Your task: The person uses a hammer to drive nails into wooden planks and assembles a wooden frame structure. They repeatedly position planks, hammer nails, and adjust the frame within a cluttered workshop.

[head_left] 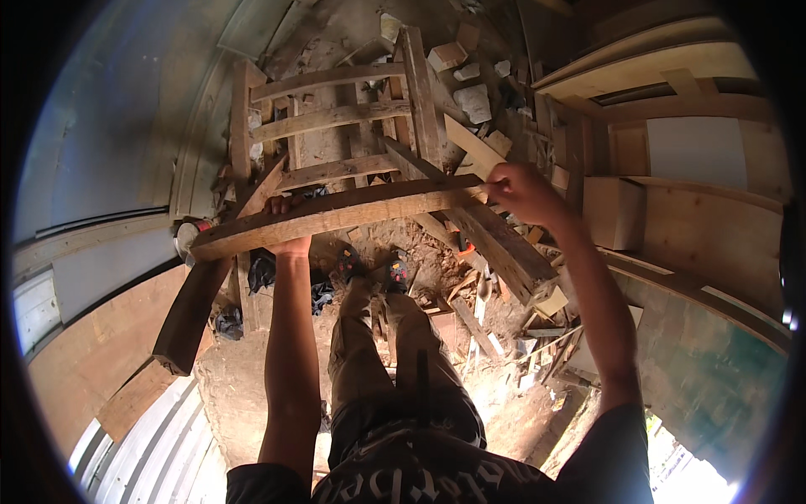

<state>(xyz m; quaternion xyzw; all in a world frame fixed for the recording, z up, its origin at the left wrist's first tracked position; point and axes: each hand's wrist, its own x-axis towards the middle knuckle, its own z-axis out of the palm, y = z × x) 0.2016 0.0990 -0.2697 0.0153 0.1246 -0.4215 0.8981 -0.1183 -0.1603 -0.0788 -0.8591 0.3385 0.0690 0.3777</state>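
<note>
A squared wooden beam (344,214) lies crosswise in front of me, over a darker timber (193,315) on the left and another thick timber (504,248) on the right. My left hand (290,231) is wrapped round the beam left of its middle, with fingertips showing over the far edge. At the beam's right end is my right hand (522,191), its fingers closed together. Whether they pinch the wood itself or something small there is hidden. Beyond the beam stands a wooden frame (332,118) with several cross slats.
Wood offcuts (474,328) and shavings litter the ground right of my feet. Pale rubble blocks (473,102) lie at the far right of the frame. Wooden cabinet-like shelving (688,189) lines the right side, and large panels (117,109) lean on the left.
</note>
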